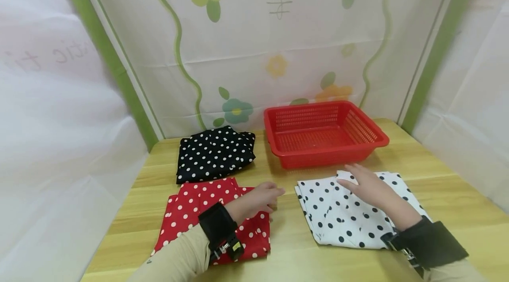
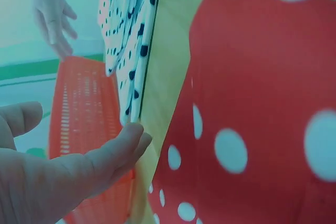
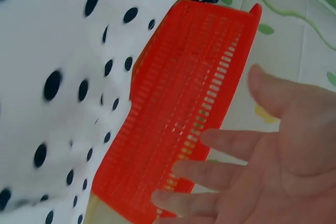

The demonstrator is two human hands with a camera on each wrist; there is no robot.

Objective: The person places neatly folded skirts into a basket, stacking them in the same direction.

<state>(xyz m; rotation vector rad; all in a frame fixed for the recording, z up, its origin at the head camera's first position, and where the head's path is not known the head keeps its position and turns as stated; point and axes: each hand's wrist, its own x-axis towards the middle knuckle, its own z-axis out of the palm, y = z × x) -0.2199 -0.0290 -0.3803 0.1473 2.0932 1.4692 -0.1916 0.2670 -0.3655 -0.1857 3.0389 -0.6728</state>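
Note:
My left hand [image 1: 257, 200] hovers over the right part of a folded red cloth with white dots [image 1: 199, 200], its fingers loosely bent and holding nothing. In the left wrist view, thumb and fingers stand apart beside the red cloth [image 2: 262, 77]. My right hand [image 1: 367, 187] is above a folded white cloth with black dots [image 1: 342, 224]. The right wrist view shows that hand [image 3: 273, 166] with fingers spread and nothing held, the white cloth [image 3: 68, 51] off to its side. Whether either hand touches cloth is hard to tell.
A red plastic basket [image 1: 326, 160] stands at the back right of the wooden table [image 1: 445, 176], with no cloth inside. Behind the red cloth lies a folded black cloth with white dots [image 1: 214, 154]. Flower-patterned white curtains [image 1: 238, 30] enclose the back and sides.

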